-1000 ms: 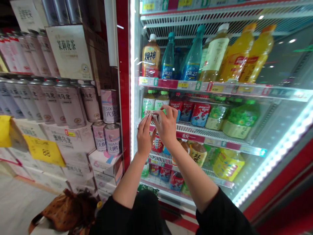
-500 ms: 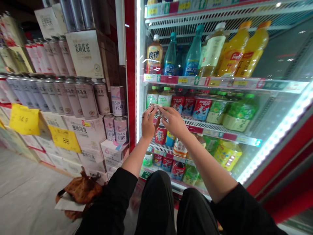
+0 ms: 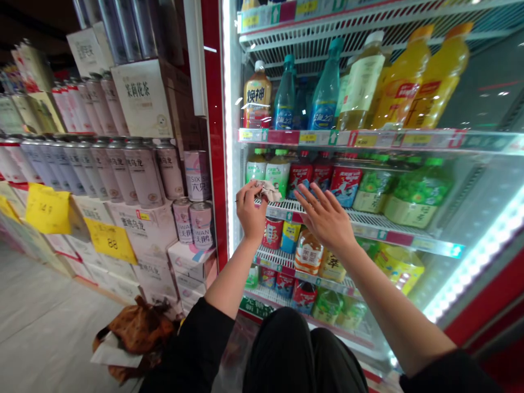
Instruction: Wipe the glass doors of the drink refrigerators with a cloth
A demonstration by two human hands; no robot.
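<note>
My left hand is closed on a crumpled, pale cloth or tissue; which of the two I cannot tell. It is held in front of the fridge's middle shelf, near bottles with green caps. To its right, my right hand has its fingers stretched out and holds nothing. Behind that hand stand bottles with red labels. Whether the right fingertips touch the shelf edge cannot be made out.
Large bottles line the shelf above; more bottles stand below. A bright light strip runs down the right side. On the left are stacked drink boxes and cans. A brown bag lies on the floor.
My right hand has let go of the crumpled piece, moved right and down, and spread its fingers. The left hand still holds the piece, slightly lower.
</note>
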